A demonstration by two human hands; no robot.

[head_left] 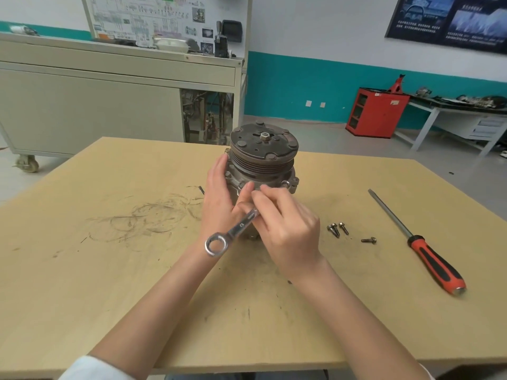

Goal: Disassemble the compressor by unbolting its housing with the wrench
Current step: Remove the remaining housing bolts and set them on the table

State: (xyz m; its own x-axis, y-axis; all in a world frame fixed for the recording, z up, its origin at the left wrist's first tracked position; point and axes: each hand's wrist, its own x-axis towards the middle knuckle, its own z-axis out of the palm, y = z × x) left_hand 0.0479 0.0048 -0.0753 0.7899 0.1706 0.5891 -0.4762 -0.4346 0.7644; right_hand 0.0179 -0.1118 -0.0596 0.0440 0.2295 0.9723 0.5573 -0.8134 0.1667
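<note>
Compressor [263, 163] upright on table [109, 270]; my left hand [219, 196] steadies it flat-fingered, my right hand [288, 226] pinches the wrench [241, 224].

A screwdriver [417, 239] with a red and black handle is being borne by the scuffed surface [82, 270]; a red cabinet [377, 112] and a grey wheeled cart [90, 113] are being kept on the floor beyond.

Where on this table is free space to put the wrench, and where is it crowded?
Free: the tan wooden table left of the left hand, only scuffed. Also the near right part, below the three small bolts. Crowded: between the grey metal compressor and the red-black screwdriver.
</note>
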